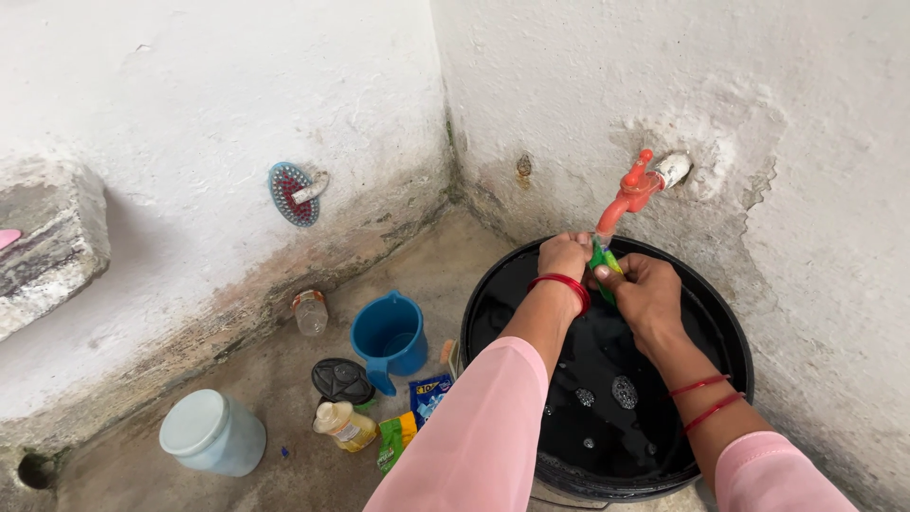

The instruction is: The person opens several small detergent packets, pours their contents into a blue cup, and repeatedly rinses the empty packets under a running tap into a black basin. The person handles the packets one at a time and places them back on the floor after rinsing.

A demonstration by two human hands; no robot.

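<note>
Green scrub pad (603,262), pinched between both hands directly beneath the orange tap (627,196) and above the black tub (730,351) of water. I see my left hand (565,256) closed on its upper end, my right hand (646,292) wrapped round its lower part. Blue jug (389,334) stands on the floor, left of the tub.

A small green thing (604,265) sits between the two hands, right under the orange tap (627,197). It is bright green with a bit of yellow. Fingers hide most of it. It is above the black tub (730,332) of water.
</note>
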